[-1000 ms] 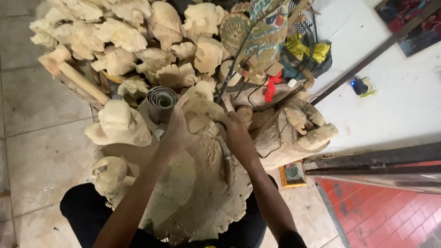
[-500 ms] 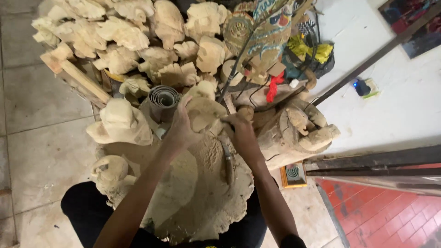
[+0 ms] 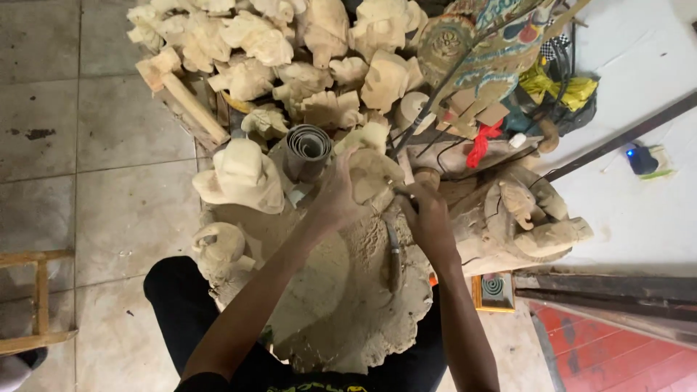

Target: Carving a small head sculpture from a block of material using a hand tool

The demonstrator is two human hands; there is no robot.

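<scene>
The left hand (image 3: 335, 199) is curled shut around a pale, rough-cut wooden carving (image 3: 372, 174), held over a broad round slab (image 3: 348, 305) of chip-marked wood resting on the person's lap. The right hand (image 3: 428, 218) is closed on a small tool (image 3: 401, 190) whose tip touches the carving. Beyond lie a heap of unfinished pale carvings (image 3: 290, 51), a grey sandpaper roll (image 3: 307, 149) standing open-ended, and a small square orange box (image 3: 495, 290) on the floor.
</scene>
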